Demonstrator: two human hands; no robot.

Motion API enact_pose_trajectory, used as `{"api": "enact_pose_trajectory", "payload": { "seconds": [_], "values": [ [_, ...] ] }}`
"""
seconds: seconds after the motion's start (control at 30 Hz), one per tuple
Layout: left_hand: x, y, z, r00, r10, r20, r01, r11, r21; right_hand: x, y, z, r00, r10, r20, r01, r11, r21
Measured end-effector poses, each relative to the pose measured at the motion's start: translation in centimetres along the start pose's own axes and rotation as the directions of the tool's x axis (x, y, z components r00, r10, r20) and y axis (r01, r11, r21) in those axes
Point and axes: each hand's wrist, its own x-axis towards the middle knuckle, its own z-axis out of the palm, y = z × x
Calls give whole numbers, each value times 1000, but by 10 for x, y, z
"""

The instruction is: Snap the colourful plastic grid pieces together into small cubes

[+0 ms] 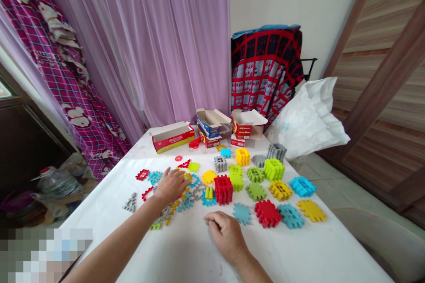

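My left hand (171,184) lies over a heap of loose flat plastic pieces (186,196) in red, blue, grey and yellow on the white table (186,256); its fingers curl down onto the pieces, and what they grip is hidden. My right hand (226,232) rests on the table nearer to me, fingers curled under in a loose fist, just left of a flat light-blue piece (242,213). A red assembled cube (223,189) stands between the hands. Further right lie a red block (267,213), blue, yellow and green blocks.
Three open cardboard boxes stand at the table's far edge: a red one (172,137), a blue one (210,123) and a red-and-white one (245,125). A white plastic bag (307,119) sits at the far right corner. Pink curtains hang behind; a chair with a red-black cloth (265,70) stands beyond.
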Motion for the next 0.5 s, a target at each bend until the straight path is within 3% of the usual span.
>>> {"api": "enact_pose_trajectory", "payload": {
  "seconds": [0.13, 0.37, 0.5],
  "values": [
    [5, -11, -7, 998, -63, -1, 63, 998, 28, 2, -3, -1, 1000, 18, 2, -18, 1000, -7],
    [63, 4, 7, 993, -73, 91, 69, 997, 47, 2, -3, 0, 1000, 28, 1, -28, 1000, 3],
    [83, 2, 10, 984, -76, 160, 65, 995, 73, 3, -3, -1, 999, 36, 3, -36, 999, 0]
  ]
}}
